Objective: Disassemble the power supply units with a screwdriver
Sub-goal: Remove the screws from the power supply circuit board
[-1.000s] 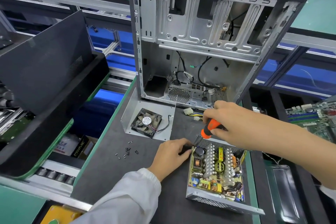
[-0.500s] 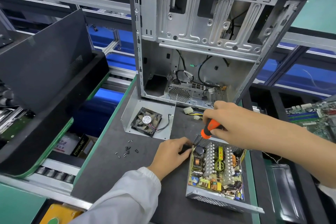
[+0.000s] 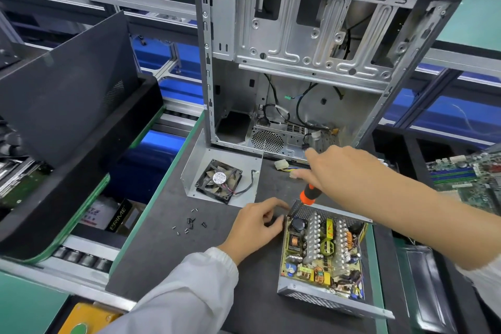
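An opened power supply unit (image 3: 324,255) lies on the black mat, its circuit board with heatsinks and coils exposed inside a silver mesh casing. My right hand (image 3: 344,171) grips an orange-and-black screwdriver (image 3: 307,194), whose tip points down at the unit's far left corner. My left hand (image 3: 257,225) rests on the mat against the unit's left wall near that corner, fingers curled at the casing edge. The screwdriver's tip is hidden behind the casing rim.
An empty computer case (image 3: 311,62) stands upright behind the unit. A metal cover with a black fan (image 3: 218,180) lies left of it. Several loose screws (image 3: 189,224) sit on the mat (image 3: 162,252). A motherboard (image 3: 466,179) lies far right; a roller conveyor runs left.
My right hand has shifted slightly while it holds the screwdriver at the same corner. My left hand's fingers have curled a little at the casing edge.
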Demonstrator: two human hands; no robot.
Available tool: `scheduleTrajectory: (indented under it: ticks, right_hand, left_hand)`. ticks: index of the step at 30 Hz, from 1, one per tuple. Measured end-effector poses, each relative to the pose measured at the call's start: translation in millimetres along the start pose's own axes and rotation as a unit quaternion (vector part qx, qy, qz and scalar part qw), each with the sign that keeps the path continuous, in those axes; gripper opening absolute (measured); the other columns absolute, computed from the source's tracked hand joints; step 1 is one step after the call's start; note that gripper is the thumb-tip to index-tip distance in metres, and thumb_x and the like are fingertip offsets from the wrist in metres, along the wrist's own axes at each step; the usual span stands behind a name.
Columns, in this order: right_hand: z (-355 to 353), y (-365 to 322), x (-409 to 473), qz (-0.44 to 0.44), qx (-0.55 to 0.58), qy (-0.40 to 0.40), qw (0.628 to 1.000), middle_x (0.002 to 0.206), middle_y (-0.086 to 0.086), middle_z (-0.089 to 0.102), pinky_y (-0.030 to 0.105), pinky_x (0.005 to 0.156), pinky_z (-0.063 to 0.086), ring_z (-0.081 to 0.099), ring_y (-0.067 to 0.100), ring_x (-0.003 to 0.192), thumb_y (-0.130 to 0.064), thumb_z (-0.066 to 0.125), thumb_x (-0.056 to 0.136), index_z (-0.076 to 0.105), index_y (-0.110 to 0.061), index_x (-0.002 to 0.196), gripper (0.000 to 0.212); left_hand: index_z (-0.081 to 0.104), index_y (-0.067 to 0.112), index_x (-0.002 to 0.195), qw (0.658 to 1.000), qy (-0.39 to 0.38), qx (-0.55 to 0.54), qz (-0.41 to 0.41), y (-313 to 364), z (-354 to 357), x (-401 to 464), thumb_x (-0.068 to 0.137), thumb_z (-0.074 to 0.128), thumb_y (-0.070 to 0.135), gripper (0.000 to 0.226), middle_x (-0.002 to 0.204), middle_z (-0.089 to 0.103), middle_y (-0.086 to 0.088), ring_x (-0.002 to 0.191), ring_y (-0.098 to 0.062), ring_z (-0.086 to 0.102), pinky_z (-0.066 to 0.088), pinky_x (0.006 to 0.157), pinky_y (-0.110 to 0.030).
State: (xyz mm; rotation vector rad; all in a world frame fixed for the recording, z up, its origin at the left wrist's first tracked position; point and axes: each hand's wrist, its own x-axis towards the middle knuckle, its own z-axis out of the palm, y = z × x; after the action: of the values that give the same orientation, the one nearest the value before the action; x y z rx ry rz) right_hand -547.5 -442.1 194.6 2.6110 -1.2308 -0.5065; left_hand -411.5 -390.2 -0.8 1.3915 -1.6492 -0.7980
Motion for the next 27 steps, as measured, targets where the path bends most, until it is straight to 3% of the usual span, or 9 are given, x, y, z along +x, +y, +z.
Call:
scheduleTrajectory:
  ticks: [4, 6, 9, 12, 15, 18, 20, 23, 27]
  right_hand:
    - [-3, 2, 3, -0.016, -0.081, -0.024, 0.996, 0.066, 0.001, 0.046, 0.029, 0.048, 0.029, 0.043, 0.022, 0.057, -0.051, 0.027, 0.100, 0.041, -0.013, 0.070, 0.051]
    - [-1, 8, 2, -0.063, -0.062, -0.041, 0.995, 0.090, 0.002, 0.054, 0.030, 0.058, 0.036, 0.056, 0.024, 0.077, -0.049, 0.031, 0.100, 0.051, -0.016, 0.093, 0.039]
    - [3, 16, -4, -0.131, -0.038, -0.055, 0.989, 0.104, -0.001, 0.035, 0.032, 0.069, 0.044, 0.042, 0.020, 0.091, -0.040, 0.042, 0.099, 0.041, -0.024, 0.116, 0.024]
    - [0, 14, -4, -0.188, -0.011, -0.033, 0.982, 0.102, -0.005, 0.022, 0.031, 0.074, 0.043, 0.024, 0.015, 0.087, -0.013, 0.055, 0.089, 0.040, -0.031, 0.122, 0.040]
    - [-8, 8, -4, -0.227, -0.011, -0.017, 0.974, 0.105, -0.007, 0.027, 0.026, 0.073, 0.032, 0.026, 0.014, 0.090, -0.008, 0.057, 0.083, 0.043, -0.034, 0.102, 0.034]
    - [-13, 15, -10, -0.185, 0.120, -0.081, 0.972, 0.101, -0.012, 0.033, 0.026, 0.071, 0.039, 0.042, 0.010, 0.091, -0.043, 0.063, 0.086, 0.042, -0.040, 0.110, 0.033]
    - [-17, 15, -13, -0.114, 0.155, -0.097, 0.977, 0.088, -0.012, 0.039, 0.023, 0.058, 0.036, 0.046, 0.004, 0.074, -0.071, 0.046, 0.081, 0.041, -0.040, 0.109, 0.042]
    - [-12, 6, -9, -0.012, 0.065, -0.054, 0.996, 0.074, -0.006, 0.041, 0.027, 0.049, 0.029, 0.043, 0.013, 0.060, -0.063, 0.030, 0.093, 0.036, -0.020, 0.099, 0.043]
    - [-2, 3, -8, -0.049, -0.017, -0.106, 0.993, 0.097, 0.004, 0.060, 0.030, 0.061, 0.037, 0.059, 0.023, 0.084, -0.037, 0.037, 0.101, 0.054, -0.012, 0.111, 0.032]
  left_hand:
    - [0.068, 0.026, 0.108, 0.992, 0.005, -0.121, -0.020, 16, -14, 15, 0.090, 0.048, 0.012, 0.030, 0.058, 0.034, 0.011, 0.054, -0.005, 0.032, 0.029, 0.053, -0.017]
    - [0.067, 0.022, 0.116, 0.981, -0.024, -0.190, -0.030, 25, -20, 22, 0.098, 0.046, 0.016, 0.028, 0.055, 0.033, 0.013, 0.049, -0.005, 0.029, 0.025, 0.048, -0.017]
    - [0.064, 0.021, 0.121, 0.955, -0.086, -0.280, -0.056, 38, -25, 26, 0.103, 0.045, 0.019, 0.026, 0.057, 0.027, 0.001, 0.045, -0.009, 0.024, 0.021, 0.043, -0.024]
    - [0.069, 0.026, 0.102, 0.957, -0.134, -0.257, -0.017, 54, -30, 32, 0.094, 0.062, 0.012, 0.017, 0.058, 0.030, 0.000, 0.048, -0.010, 0.028, 0.028, 0.046, -0.024]
    - [0.068, 0.002, 0.086, 0.968, -0.147, -0.201, 0.016, 65, -35, 43, 0.083, 0.075, 0.008, 0.010, 0.066, 0.058, -0.001, 0.063, -0.019, 0.049, 0.041, 0.062, -0.034]
    - [0.066, 0.035, 0.082, 0.977, -0.135, -0.157, 0.045, 70, -36, 48, 0.080, 0.078, 0.010, 0.028, 0.062, 0.056, 0.016, 0.060, 0.001, 0.046, 0.037, 0.059, -0.017]
    - [0.065, 0.041, 0.076, 0.981, -0.114, -0.145, 0.053, 73, -34, 52, 0.077, 0.080, 0.012, 0.032, 0.062, 0.052, 0.009, 0.061, -0.006, 0.043, 0.034, 0.057, -0.023]
    - [0.071, 0.019, 0.082, 0.979, -0.137, -0.134, 0.064, 74, -27, 57, 0.068, 0.088, 0.015, 0.022, 0.073, 0.064, -0.005, 0.067, -0.009, 0.054, 0.043, 0.062, -0.027]
    - [0.063, 0.014, 0.092, 0.968, -0.191, -0.154, 0.042, 75, -25, 57, 0.070, 0.086, 0.011, 0.032, 0.069, 0.053, -0.003, 0.064, -0.008, 0.044, 0.038, 0.061, -0.029]
